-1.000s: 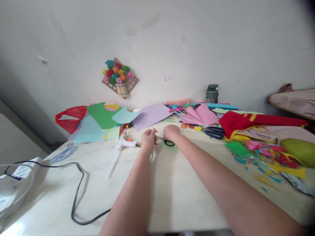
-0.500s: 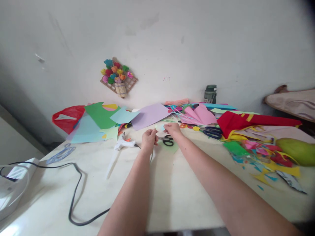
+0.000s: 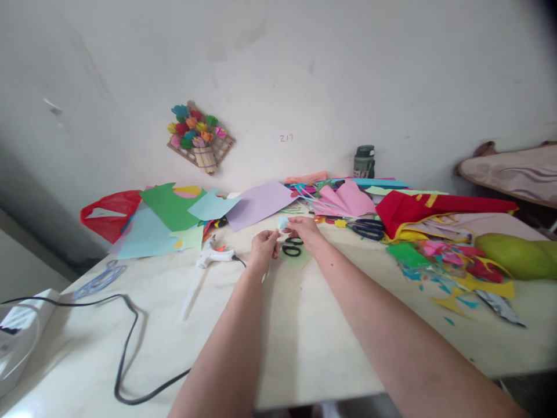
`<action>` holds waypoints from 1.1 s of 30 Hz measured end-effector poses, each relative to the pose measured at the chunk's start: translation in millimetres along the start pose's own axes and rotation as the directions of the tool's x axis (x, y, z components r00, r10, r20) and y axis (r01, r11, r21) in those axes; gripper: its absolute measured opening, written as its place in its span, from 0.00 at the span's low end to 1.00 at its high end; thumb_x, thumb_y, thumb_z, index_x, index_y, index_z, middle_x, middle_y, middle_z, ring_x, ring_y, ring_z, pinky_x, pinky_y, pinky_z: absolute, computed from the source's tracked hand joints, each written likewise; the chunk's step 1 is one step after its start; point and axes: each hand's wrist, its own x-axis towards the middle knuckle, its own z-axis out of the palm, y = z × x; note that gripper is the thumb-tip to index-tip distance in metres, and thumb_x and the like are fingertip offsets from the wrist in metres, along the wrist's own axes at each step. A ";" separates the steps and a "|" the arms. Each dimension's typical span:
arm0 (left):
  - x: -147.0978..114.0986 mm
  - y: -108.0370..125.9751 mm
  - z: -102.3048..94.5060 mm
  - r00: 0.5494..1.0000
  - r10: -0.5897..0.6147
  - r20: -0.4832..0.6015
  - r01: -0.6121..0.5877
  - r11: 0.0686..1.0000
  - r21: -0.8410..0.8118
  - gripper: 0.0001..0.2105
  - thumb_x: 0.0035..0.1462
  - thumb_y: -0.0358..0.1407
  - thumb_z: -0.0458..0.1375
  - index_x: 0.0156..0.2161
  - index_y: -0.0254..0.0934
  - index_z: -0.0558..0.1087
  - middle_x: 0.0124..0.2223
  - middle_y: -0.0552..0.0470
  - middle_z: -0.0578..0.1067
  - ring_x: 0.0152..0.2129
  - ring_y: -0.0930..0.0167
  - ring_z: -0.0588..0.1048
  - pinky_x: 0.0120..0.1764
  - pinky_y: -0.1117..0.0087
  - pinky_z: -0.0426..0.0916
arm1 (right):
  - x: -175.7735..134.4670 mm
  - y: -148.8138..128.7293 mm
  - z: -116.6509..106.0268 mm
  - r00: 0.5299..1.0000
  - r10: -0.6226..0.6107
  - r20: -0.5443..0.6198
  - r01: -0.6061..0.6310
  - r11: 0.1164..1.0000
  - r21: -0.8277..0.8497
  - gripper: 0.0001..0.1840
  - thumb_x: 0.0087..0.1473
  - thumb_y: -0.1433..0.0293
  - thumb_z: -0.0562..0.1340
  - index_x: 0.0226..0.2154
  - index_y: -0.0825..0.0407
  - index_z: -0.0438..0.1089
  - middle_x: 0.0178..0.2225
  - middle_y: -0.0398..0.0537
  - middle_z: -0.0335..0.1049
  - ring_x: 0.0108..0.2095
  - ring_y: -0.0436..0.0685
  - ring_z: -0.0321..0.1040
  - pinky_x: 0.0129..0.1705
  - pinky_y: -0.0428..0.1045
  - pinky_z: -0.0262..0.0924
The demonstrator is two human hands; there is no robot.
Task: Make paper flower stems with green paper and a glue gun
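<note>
Pale-blue piece point(image 3: 282, 222), beyond the scissors point(image 3: 292, 246), pinched by the right hand point(image 3: 305, 231); thin strip point(image 3: 265, 273), left of the scissors, gripped by the left hand point(image 3: 263, 248), long axis towards the piece.

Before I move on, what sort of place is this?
Probably an indoor craft workspace: a pale table bears a white plastic glue gun, dark-handled scissors and a lilac paper sheet.

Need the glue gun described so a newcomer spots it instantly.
From the table, go to the left hand. Left of it lies the glue gun: white, a long pale stick jutting from it, unlike the flat coloured paper behind.
</note>
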 end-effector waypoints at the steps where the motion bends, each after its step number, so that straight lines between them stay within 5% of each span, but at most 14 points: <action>1: -0.1 -0.4 0.0 1.000 0.000 0.003 0.000 1.000 -0.002 0.12 0.45 0.43 0.54 0.26 0.33 0.66 0.12 0.59 0.61 0.07 0.80 0.57 0.12 0.78 0.55 | 0.5 -0.2 -0.8 1.000 -0.001 0.007 0.001 1.000 -0.002 0.04 0.41 0.77 0.59 0.26 0.58 0.67 0.21 0.43 0.69 0.20 0.46 0.67 0.18 0.39 0.57; 33: 2.1 -3.3 -2.6 1.000 0.000 0.011 -0.001 0.994 0.110 0.15 0.45 0.46 0.54 0.26 0.34 0.66 0.13 0.59 0.62 0.08 0.80 0.57 0.13 0.78 0.56 | -1.4 -2.0 -4.0 0.997 -0.005 0.076 0.011 0.997 -0.071 0.06 0.36 0.74 0.60 0.24 0.58 0.69 0.19 0.43 0.68 0.20 0.48 0.66 0.17 0.41 0.56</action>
